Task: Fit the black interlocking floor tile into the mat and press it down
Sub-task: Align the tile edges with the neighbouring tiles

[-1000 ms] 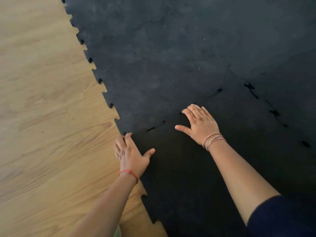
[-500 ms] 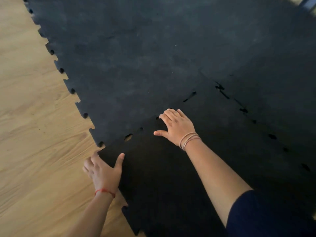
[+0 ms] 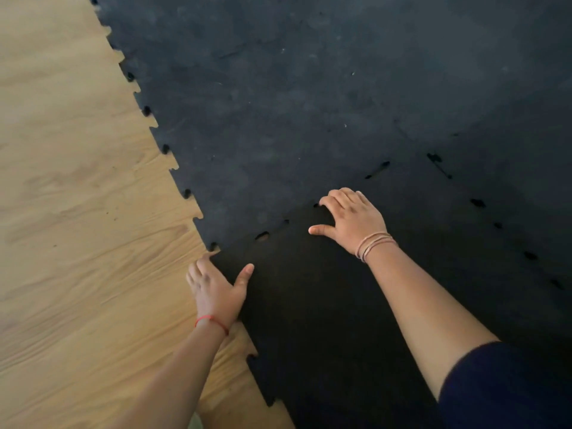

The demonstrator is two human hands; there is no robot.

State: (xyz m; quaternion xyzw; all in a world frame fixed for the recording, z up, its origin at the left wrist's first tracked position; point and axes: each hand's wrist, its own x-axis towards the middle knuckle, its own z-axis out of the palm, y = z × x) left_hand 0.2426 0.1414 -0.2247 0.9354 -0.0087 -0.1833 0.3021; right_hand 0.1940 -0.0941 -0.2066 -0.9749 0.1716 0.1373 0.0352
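The black interlocking floor tile [image 3: 325, 320] lies flat in the near middle, darker than the greyish, scuffed mat [image 3: 309, 103] that spreads beyond it. Its toothed left edge borders bare floor. Along its far and right seams, small dark gaps show where tabs sit unseated.
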